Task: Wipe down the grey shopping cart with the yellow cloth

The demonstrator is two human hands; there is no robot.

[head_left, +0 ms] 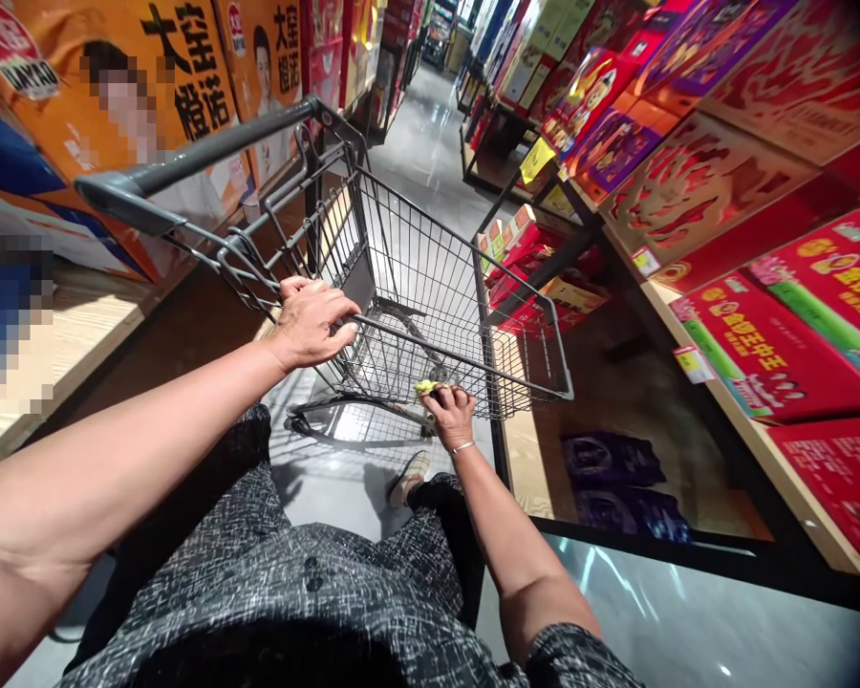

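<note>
A dark wire shopping cart (430,277) stands tilted in a store aisle, its basket empty. My left hand (311,320) is closed around the basket's near top rim. My right hand (448,411) is lower, closed on a small yellow cloth (425,387) pressed against the wire at the basket's lower right side. A thin bracelet circles my right wrist. The cart's grey push handle (186,162) sticks up at the upper left, untouched.
Shelves of red and purple gift boxes (760,191) line the right side, with dark packs (609,459) on a low wooden shelf. Orange printed boxes (150,96) stack on the left. The glossy grey aisle floor (430,134) runs away ahead.
</note>
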